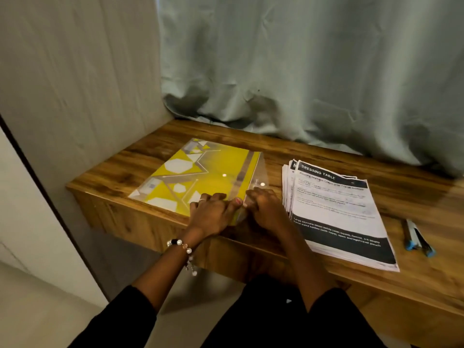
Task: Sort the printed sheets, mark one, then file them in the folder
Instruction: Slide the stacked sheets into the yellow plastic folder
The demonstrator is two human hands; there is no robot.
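Two hands are working the folder's (200, 179) near corner: the left hand (213, 214) is pressing flat on its cover, the right hand (263, 209) is pinching its clear flap. Printed sheets (336, 212) are lying just right of the right hand, long axis running away from the person.

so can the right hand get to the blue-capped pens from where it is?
Probably yes: right hand is at the yellow plastic folder; the blue-capped pens lie uncovered beyond the stack of printed sheets.
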